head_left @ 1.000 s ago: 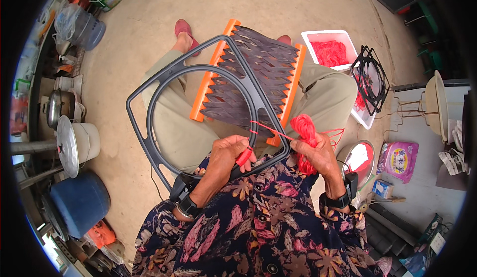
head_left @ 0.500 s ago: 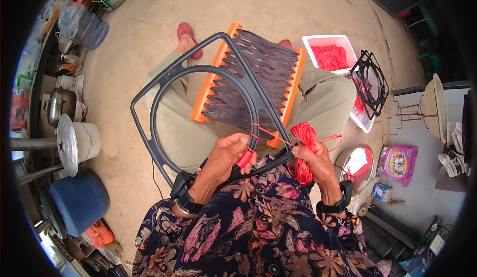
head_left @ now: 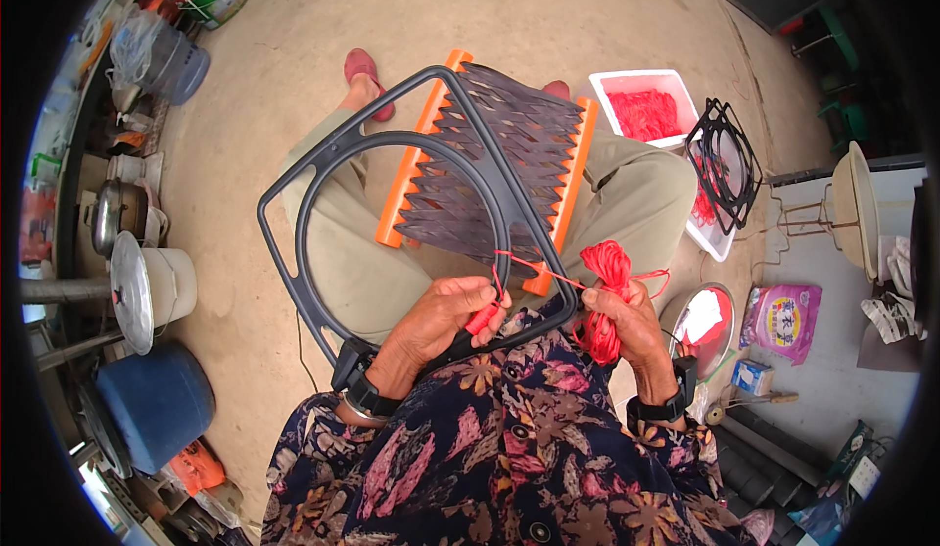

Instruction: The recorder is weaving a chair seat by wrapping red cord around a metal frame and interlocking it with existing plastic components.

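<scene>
Looks like I'm mid-wrap, left fingers [head_left: 477,297] pinching red cord [head_left: 482,320] at the black frame [head_left: 343,142], right fingers [head_left: 603,301] clutching the bundle [head_left: 606,263]; next loop probably wants steady tension.

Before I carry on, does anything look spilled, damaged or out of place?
Nothing stands out: I see no spill or damage. The red cord is bundled in the right hand and runs to the black frame, whose ring the left hand holds where red is wound around it.

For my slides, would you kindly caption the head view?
Left hand grips a squarish black frame partly wrapped in red cord; right hand holds the bundle.
</scene>
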The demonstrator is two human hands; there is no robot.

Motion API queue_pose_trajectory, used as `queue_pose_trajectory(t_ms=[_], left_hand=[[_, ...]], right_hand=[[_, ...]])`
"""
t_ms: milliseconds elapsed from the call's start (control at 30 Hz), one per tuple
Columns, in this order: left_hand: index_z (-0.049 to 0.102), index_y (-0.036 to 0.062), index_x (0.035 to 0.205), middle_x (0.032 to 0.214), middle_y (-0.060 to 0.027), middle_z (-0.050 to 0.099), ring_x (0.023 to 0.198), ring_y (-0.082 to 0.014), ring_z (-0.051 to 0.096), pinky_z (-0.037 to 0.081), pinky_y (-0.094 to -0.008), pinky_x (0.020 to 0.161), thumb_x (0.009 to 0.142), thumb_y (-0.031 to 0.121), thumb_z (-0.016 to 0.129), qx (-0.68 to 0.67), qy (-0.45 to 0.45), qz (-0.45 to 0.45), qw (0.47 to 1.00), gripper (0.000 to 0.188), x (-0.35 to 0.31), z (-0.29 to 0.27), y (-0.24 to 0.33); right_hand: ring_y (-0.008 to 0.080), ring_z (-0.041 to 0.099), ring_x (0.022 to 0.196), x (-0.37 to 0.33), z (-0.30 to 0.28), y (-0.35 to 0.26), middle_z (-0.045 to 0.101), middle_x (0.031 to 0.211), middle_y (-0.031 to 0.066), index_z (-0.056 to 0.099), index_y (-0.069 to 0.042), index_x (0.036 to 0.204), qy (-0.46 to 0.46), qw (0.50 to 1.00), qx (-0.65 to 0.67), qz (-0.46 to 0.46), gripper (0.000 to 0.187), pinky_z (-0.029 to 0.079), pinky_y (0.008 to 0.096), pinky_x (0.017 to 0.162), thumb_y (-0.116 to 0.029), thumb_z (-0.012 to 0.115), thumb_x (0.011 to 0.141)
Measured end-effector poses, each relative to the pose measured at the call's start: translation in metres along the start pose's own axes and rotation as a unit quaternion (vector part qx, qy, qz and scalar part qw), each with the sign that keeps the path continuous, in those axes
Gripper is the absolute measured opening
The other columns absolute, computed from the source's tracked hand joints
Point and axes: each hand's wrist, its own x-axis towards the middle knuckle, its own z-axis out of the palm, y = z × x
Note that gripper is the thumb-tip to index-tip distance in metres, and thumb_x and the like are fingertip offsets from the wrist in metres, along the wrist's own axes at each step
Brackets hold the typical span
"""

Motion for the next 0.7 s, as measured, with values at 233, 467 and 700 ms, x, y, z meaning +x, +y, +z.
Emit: queue_pose_trajectory(t_ms=[233,467,700], left_hand=[[0.059,-0.0003,0.09,0.06,-0.0064,0.055,0.044,-0.0121,0.049,0.038,-0.0227,0.039,0.095,0.028,0.055,0.05,0.048,-0.023,0.997,0.029,0.011,0.022,0.01],[0.059,-0.0019,0.086,0.058,-0.011,0.057,0.043,-0.0159,0.052,0.039,-0.0253,0.039,0.098,0.031,0.048,0.065,0.104,-0.003,0.992,0.037,0.007,0.018,0.007],[0.06,-0.0035,0.088,0.062,-0.0151,0.058,0.046,-0.0206,0.054,0.04,-0.0271,0.04,0.099,0.03,0.042,-0.026,0.05,-0.013,0.998,0.04,0.008,0.005,0.004]], right_hand=[[0.0077,0.054,0.056,0.001,-0.005,0.012,0.055,0.063,-0.0025,0.061,-0.004,0.086,0.021,0.999,-0.045,-0.012,0.011,0.049,0.0253,0.055,-0.012,0.066,0.082],[0.0057,0.051,0.051,-0.004,-0.002,0.004,0.055,0.065,-0.0024,0.059,-0.005,0.081,0.03,1.0,-0.002,-0.008,0.009,0.045,0.0221,0.048,-0.011,0.065,0.082],[0.0045,0.046,0.048,-0.006,0.002,-0.002,0.052,0.058,-0.0032,0.058,-0.006,0.076,0.032,0.999,-0.033,-0.018,0.013,0.037,0.0213,0.046,-0.014,0.064,0.084]])
